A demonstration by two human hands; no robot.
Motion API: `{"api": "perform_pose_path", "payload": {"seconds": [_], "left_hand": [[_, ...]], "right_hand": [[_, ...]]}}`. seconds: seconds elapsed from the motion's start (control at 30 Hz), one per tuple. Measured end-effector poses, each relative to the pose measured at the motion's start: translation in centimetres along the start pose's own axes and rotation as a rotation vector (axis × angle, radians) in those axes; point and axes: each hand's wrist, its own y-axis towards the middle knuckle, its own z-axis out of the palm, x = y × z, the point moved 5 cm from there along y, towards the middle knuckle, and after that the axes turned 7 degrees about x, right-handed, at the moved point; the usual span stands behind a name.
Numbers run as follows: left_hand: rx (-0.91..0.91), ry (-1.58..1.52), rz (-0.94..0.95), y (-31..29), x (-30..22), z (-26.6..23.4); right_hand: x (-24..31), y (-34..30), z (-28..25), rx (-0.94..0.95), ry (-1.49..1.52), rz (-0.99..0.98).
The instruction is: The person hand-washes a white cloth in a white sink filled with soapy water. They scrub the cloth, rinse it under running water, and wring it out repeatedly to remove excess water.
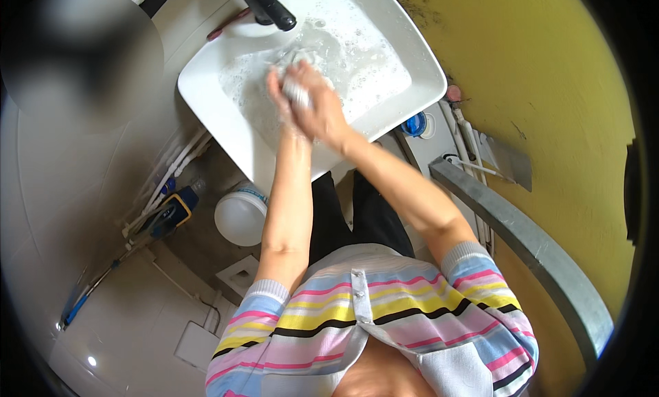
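Note:
Both hands are together over the white sink [206,88], which holds cloudy, sudsy water [371,54]. Bunched between them is a wet whitish cloth [296,91], and more pale fabric seems to lie in the water just beyond. My right hand [322,105] is closed over the cloth from the right, its fingers blurred by motion. Pressed against the other side, my left hand [277,98] is partly covered by the right one. Above the far rim hangs a black faucet [274,13], a short way beyond my fingers.
A white bucket [240,218] stands on the floor left of my legs. Right of the sink are a blue-lidded container [414,124] and white pipes [469,139]. A grey metal rail [528,249] curves along the yellow wall [549,88]. A reddish stick [233,23] lies behind the sink.

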Motion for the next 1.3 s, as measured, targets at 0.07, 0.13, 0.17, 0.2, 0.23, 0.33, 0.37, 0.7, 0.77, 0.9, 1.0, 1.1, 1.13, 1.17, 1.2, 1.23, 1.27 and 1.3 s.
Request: {"api": "perform_pose_path", "payload": {"seconds": [0.07,0.13,0.17,0.2,0.23,0.33,0.37,0.7,0.77,0.9,1.0,1.1,1.13,1.17,1.2,1.23,1.27,1.3], "left_hand": [[-0.07,0.075,0.072,0.9,0.3,-1.5],[0.018,0.145,0.16,2.2,2.0,-2.7],[0.009,0.136,0.115,2.0,2.4,-1.6],[0.0,0.126,0.077,1.7,2.4,-0.3],[-0.062,0.142,0.065,0.6,2.4,-0.8],[-0.072,0.132,-0.061,1.5,0.9,-3.2],[0.102,-0.077,-0.073,1.4,0.7,-2.2],[-0.055,0.177,0.011,1.1,0.8,-2.0],[-0.054,0.064,-0.065,1.3,0.1,-0.7],[-0.121,0.307,0.014,1.6,1.9,-1.1],[0.027,0.315,0.043,1.3,1.4,-1.1],[0.029,0.159,-0.049,2.0,0.6,-3.4],[0.127,0.663,0.157,3.0,0.4,-5.8],[0.088,0.679,0.161,3.1,0.7,-5.7],[0.059,0.691,0.157,3.4,1.3,-5.3],[-0.108,0.221,-0.039,2.3,2.0,-1.8],[-0.07,0.28,-0.033,1.9,2.0,-1.2],[-0.049,0.296,-0.015,1.3,1.7,-0.7]], "right_hand": [[-0.2,0.2,0.1,-0.115,-0.069,-0.2],[-0.5,-0.2,0.4,-0.223,-0.151,-0.384],[-2.1,1.3,-0.1,-0.069,0.037,-0.098],[-2.6,2.7,-1.2,0.086,0.228,0.189],[-3.2,2.6,-0.9,0.244,0.43,0.474],[-1.5,-2.1,0.6,-0.004,0.308,0.204],[0.1,-3.7,0.2,-0.078,0.192,0.027],[0.2,-2.0,-0.7,-0.09,0.292,0.125],[0.6,-4.1,1.1,0.031,0.246,0.011],[-4.6,2.5,-0.1,-0.064,0.135,0.175],[-3.4,1.5,0.2,0.032,0.307,0.276],[-1.8,-0.7,1.2,-0.078,0.17,0.082],[-0.8,-1.1,1.6,-0.032,0.155,0.066],[-1.1,-0.5,1.5,-0.022,0.12,0.083],[-1.5,-0.1,1.1,-0.021,0.078,0.105],[-3.4,2.1,0.0,-0.049,0.024,0.148],[-5.7,3.9,-0.1,-0.033,0.32,0.346],[-5.4,3.2,0.1,-0.056,0.248,0.279]]}}
